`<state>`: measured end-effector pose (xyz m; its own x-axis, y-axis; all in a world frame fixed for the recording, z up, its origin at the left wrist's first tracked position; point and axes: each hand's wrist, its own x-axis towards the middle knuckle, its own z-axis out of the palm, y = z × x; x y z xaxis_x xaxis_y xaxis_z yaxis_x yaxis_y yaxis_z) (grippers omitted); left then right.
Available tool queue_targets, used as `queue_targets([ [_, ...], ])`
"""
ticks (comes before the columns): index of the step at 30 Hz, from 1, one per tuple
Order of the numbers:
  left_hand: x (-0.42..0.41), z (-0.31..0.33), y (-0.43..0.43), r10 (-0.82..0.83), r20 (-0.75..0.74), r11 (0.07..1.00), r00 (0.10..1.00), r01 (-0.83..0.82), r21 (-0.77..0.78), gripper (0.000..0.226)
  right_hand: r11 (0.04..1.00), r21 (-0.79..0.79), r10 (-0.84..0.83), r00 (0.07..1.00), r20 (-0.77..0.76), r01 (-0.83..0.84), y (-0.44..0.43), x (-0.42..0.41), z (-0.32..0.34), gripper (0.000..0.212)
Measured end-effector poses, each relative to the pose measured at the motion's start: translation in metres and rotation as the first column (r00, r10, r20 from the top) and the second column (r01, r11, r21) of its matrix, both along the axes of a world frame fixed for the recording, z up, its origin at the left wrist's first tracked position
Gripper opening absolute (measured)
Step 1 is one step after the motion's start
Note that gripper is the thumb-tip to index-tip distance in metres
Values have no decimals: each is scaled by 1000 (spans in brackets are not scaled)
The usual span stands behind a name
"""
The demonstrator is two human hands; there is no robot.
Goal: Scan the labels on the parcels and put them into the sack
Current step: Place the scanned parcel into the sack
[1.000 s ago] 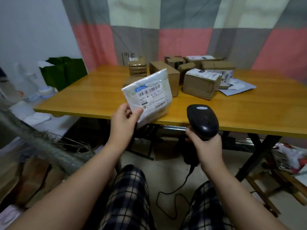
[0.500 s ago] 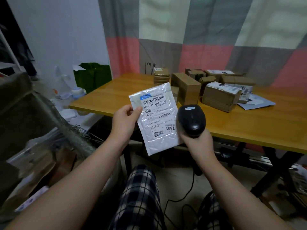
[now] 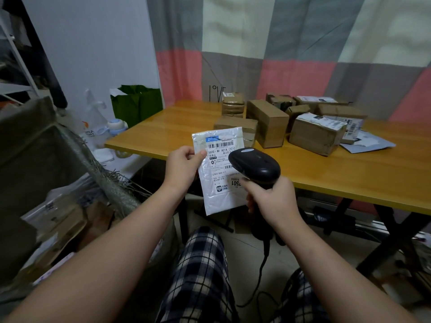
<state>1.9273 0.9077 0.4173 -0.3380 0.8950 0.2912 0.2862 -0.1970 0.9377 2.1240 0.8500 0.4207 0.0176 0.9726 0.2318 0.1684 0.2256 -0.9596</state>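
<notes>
Scanning: we hold the white poly mailer [image 3: 217, 183] label-up in front of us, off the table, w/ its barcode [image 3: 220, 145] at the top.
Left hand [image 3: 184, 166]: fingers pinch the mailer's left edge, thumb on the face.
Right hand [image 3: 272, 199]: fingers wrapped round the handheld scanner [image 3: 254, 164] grip; the head overlaps the label's right side.
Tip: we'd back the scanner off, aim at the top barcode, hold the film flat vs glare, thumb off the bars.
Sack [image 3: 35, 145]: woven, open, low at our left; prob. the drop spot.
Table [image 3: 338, 173]: yellow wood, brown cardboard boxes [image 3: 314, 136] at the far side.
Room: checked curtain [image 3: 303, 54] behind, green bag [image 3: 137, 103] by the white wall [image 3: 93, 43], dim light.
</notes>
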Motion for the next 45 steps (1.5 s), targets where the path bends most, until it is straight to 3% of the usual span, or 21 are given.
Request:
queue_targets([
  [13, -1, -3, 3, 14, -10, 1000, 1000, -14, 8, 15, 999, -27, 16, 1000, 3, -16, -1, -2, 1, 27],
  [18, -3, -3, 3, 16, 12, 1000, 1000, -16, 10, 14, 999, -8, 33, 999, -14, -34, -4, -4, 3, 21],
  [23, -12, -6, -19, -26, 117, 999, 993, 22, 33, 8, 992, 20, 124, 992, 30, -125, -6, -10, -1, 15],
  [25, -25, -14, -36, 26, 117, 999, 993, -29, 30, 14, 983, 5, 183, 982, 51, -184, -4, -19, -10, 9],
  [29, -65, -46, -80, 189, 31, 982, 981, -189, -13, 10, 963, -34, 269, 962, 49, -267, -4, -55, -39, 20],
  [33, -119, -73, -126, 371, 85, 928, 925, -366, -74, 6, 927, -113, 364, 931, 30, -358, -5, -100, -65, 16],
  [37, -178, -57, -152, 571, 26, 817, 820, -572, 78, 10, 884, -145, 460, 882, 102, -444, -1, -158, -66, 28],
  [41, -219, -17, -155, 682, -75, 721, 727, -651, 238, 16, 852, -108, 523, 846, 104, -513, 6, -214, -46, 23],
  [45, -244, 2, -155, 725, -330, 688, 604, -640, 341, 14, 818, -82, 575, 809, 118, -570, 9, -256, -37, 18],
])
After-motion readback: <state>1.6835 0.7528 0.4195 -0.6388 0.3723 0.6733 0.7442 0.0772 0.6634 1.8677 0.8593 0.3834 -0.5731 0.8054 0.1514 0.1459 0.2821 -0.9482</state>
